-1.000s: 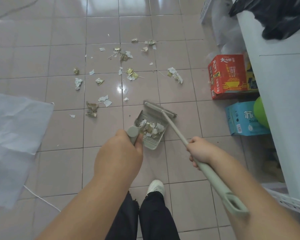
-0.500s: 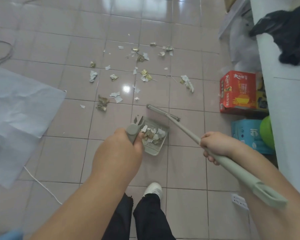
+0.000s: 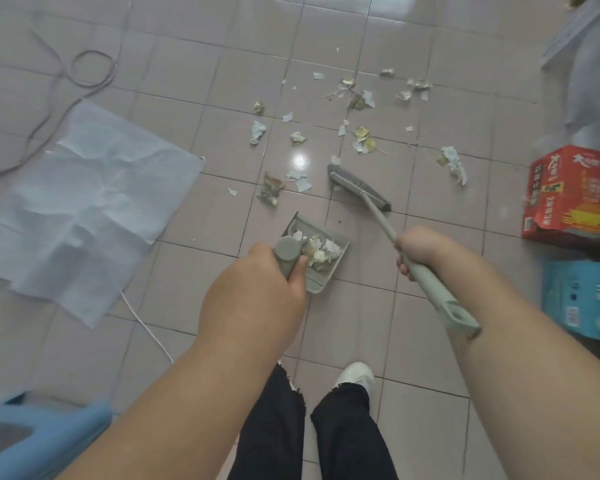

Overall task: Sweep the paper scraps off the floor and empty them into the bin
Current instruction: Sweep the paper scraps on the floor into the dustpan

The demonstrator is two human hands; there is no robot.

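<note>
My left hand (image 3: 257, 289) grips the handle of a grey-green dustpan (image 3: 336, 244) that stands on the tiled floor and holds several scraps. My right hand (image 3: 420, 249) grips the long handle of a matching broom; its head (image 3: 359, 187) rests on the floor just beyond and to the right of the pan. Several white and gold paper scraps (image 3: 361, 140) lie scattered on the tiles past the broom, with a clump (image 3: 271, 192) to the left of the broom head. No bin is in view.
A large creased white sheet (image 3: 84, 202) lies on the floor at left, with a grey cable loop (image 3: 92, 67) behind it and a white cord (image 3: 146, 327) beside it. A red carton (image 3: 572, 195) and a blue carton (image 3: 582, 299) stand at right. A blue plastic object (image 3: 32, 441) shows at bottom left.
The broom head has swung away from the dustpan's mouth, out over the tiles toward the scattered scraps. The view has turned left, so the white cabinet and black bag are out of frame.
</note>
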